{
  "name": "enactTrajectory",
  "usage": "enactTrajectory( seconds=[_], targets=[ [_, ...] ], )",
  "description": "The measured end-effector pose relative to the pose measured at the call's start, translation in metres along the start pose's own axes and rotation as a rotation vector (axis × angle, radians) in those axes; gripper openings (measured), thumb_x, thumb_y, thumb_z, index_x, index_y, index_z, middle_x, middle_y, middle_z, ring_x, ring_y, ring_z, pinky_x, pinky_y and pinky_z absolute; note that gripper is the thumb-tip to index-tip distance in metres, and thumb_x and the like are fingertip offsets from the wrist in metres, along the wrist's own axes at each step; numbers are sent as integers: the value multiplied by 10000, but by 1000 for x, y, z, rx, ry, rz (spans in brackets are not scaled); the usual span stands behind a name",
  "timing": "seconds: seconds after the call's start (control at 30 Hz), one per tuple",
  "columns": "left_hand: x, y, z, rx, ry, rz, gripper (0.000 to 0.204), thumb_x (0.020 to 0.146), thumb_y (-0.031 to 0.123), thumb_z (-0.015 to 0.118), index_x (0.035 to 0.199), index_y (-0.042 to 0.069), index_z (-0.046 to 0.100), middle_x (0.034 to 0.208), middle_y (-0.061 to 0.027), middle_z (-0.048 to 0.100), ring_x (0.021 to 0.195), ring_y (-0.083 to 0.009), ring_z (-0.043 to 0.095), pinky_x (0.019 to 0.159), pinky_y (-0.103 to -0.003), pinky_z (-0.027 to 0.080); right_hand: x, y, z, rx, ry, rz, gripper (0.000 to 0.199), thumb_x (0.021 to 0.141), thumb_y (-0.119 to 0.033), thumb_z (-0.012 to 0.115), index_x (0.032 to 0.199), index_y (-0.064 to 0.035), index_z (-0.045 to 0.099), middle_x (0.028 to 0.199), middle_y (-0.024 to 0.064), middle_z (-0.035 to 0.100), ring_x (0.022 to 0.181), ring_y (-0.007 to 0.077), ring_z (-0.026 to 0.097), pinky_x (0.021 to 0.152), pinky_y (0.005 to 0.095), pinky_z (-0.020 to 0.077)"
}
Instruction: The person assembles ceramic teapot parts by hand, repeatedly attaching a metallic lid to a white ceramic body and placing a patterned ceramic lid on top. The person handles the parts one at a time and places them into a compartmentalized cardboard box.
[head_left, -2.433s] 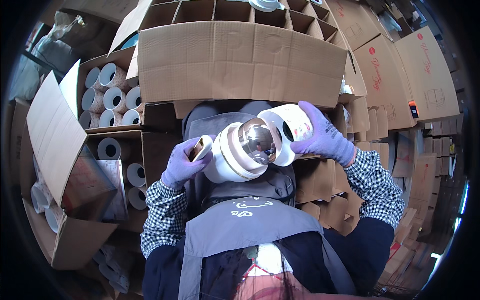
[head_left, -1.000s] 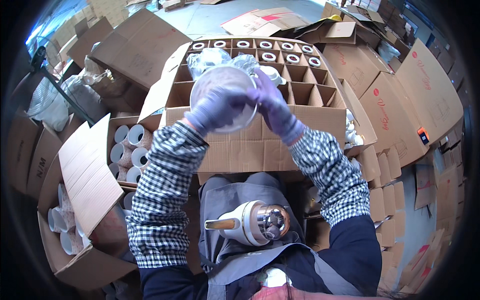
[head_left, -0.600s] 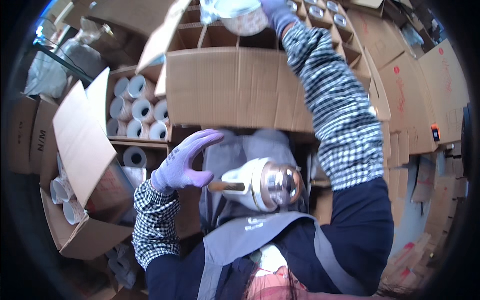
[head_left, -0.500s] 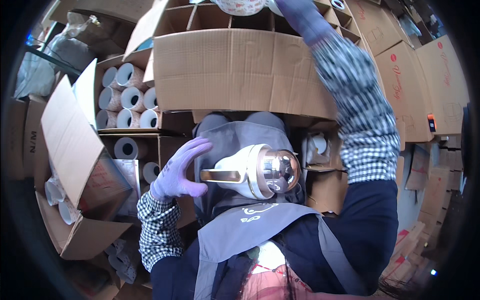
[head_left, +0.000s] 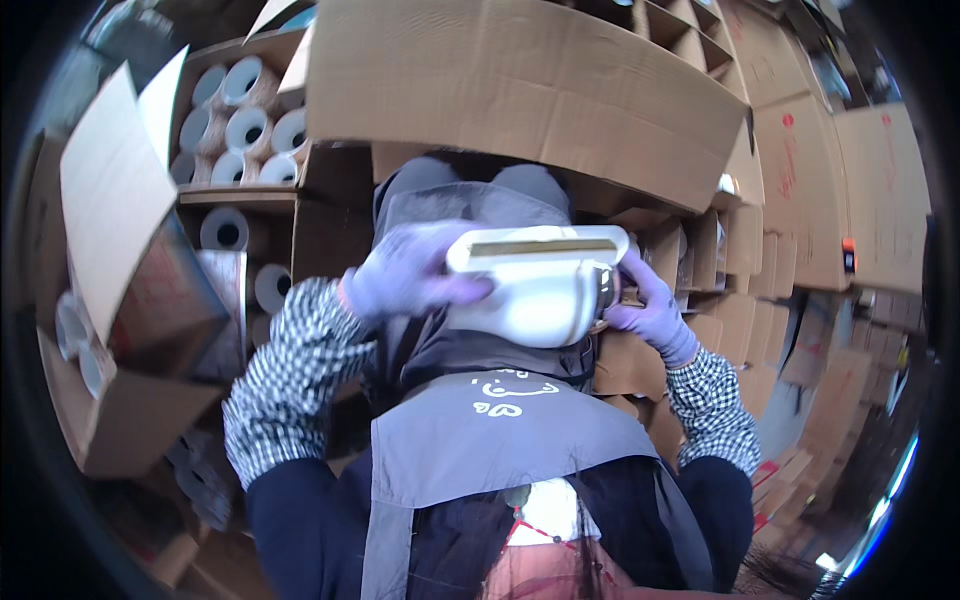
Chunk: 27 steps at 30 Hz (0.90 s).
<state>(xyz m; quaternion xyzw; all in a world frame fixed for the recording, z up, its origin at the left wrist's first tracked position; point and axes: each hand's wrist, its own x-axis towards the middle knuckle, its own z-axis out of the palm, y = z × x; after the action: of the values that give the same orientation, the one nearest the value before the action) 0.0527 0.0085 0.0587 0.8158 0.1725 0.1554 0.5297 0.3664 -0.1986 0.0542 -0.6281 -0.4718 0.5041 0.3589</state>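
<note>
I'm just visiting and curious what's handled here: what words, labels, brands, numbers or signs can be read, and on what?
I won't copy wording or brands, so nothing is quoted.
Large carton at right: red script and a round red mark.
Apron: white drawing with heart shapes; small marks above are unclear.
Sheet at left: print too blurred to read.
White jug: no text visible.
</note>
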Motion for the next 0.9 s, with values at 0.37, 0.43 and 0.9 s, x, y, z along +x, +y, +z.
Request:
enactTrajectory(
  seconds=[0.37,0.43,0.9],
  targets=[
    [81,44,35,-92,-312,-486,715,939,693,528,1090,29,748,972,-160,744,911,-239,733,843,-354,575,-36,49,-10,745,-173,98,610,991,-185,613,1522,13,387,1494,149,507,1354,257,520,1145,377,411],
    [77,44,38,-133,-279,-440,704,940,680,534,1086,26,746,963,-163,744,908,-242,738,833,-352,580,-36,29,-5,756,-114,259,636,981,-221,633,1520,10,390,1494,152,508,1359,261,517,1149,400,410],
    [127,240,-23,724,-215,-39,571,986,520,598,649,79,730,509,-42,614,440,-151,605,501,-296,529,66,72,15,1326,-436,-106,632,1005,-387,577,1484,3,441,1436,157,564,1310,273,552,1131,426,420]
  ],
)
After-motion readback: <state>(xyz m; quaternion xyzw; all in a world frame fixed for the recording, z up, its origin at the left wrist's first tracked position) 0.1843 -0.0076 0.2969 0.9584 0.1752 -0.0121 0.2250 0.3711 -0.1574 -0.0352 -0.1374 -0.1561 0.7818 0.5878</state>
